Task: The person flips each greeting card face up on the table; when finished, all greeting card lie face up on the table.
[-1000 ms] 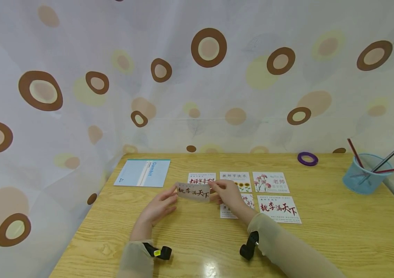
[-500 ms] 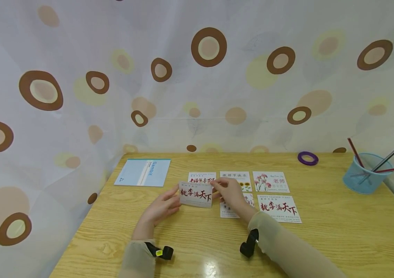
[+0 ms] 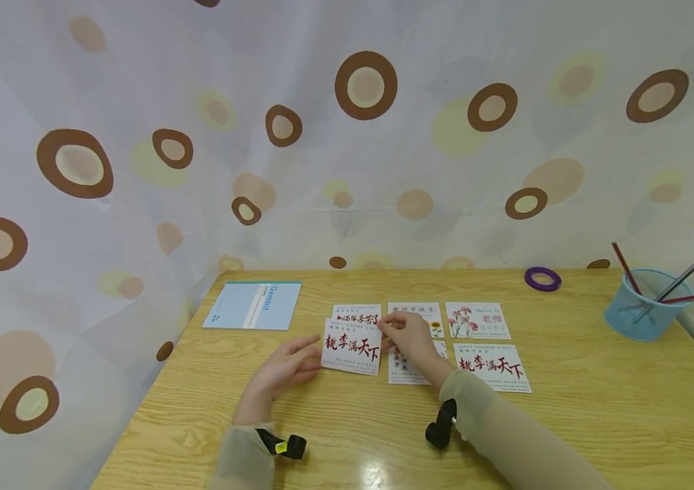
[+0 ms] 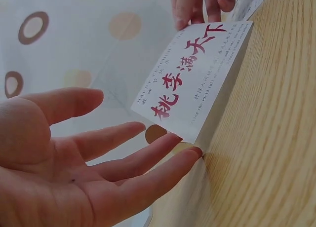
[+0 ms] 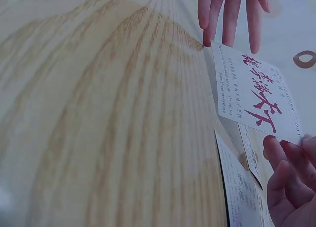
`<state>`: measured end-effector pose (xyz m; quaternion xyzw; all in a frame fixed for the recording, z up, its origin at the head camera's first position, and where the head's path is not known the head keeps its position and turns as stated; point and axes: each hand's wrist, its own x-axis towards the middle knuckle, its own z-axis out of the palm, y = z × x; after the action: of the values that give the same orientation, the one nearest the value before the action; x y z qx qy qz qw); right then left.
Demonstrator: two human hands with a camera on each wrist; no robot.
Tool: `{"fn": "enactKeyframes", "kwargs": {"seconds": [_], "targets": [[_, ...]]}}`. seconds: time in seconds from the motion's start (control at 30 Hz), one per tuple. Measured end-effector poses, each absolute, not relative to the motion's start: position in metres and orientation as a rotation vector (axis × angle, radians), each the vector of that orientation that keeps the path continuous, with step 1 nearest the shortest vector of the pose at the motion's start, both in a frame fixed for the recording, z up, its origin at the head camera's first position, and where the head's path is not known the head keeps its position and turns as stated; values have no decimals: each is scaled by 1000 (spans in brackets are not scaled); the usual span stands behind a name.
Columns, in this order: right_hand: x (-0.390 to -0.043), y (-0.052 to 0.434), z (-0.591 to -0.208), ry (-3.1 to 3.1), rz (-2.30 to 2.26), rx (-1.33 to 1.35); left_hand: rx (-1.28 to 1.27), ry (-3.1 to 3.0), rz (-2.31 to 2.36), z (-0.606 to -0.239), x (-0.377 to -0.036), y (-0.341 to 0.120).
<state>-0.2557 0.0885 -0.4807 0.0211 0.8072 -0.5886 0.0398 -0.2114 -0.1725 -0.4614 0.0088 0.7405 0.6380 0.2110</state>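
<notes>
A white greeting card (image 3: pixel 352 347) with large red brush characters is held tilted just above the table. My right hand (image 3: pixel 411 340) pinches its upper right corner between thumb and fingers, as the right wrist view of the card (image 5: pixel 254 94) also shows. Beside the card's left edge is my left hand (image 3: pixel 286 371), its fingers extended and apart; in the left wrist view the fingertips (image 4: pixel 173 138) lie close to the card's lower corner, and whether they touch is hard to tell. Behind the held card, another red-lettered card (image 3: pixel 356 312) lies partly hidden.
More cards lie in rows: a sunflower card (image 3: pixel 414 313), a carnation card (image 3: pixel 477 321), a partly covered card (image 3: pixel 405 371) and a red-lettered card (image 3: pixel 494 367). A blue notebook (image 3: pixel 252 305), a purple ring (image 3: pixel 543 278) and a blue pencil cup (image 3: pixel 643 313) stand around them on the table (image 3: pixel 169 435).
The held card has turned from steeply foreshortened to facing up and moved slightly right and down. My left hand's fingers have come off its left edge or loosened; the right hand still pinches it.
</notes>
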Motion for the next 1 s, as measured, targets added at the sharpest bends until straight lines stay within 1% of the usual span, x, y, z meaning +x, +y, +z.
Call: {"fn": "enactKeyframes", "kwargs": {"seconds": [0.7, 1.0], "targets": [[-254, 85, -483, 2625, -1555, -44, 29, 2027, 1761, -466, -207, -178], [-258, 84, -489, 2769, -1409, -165, 51, 2049, 1727, -464, -207, -178]]}}
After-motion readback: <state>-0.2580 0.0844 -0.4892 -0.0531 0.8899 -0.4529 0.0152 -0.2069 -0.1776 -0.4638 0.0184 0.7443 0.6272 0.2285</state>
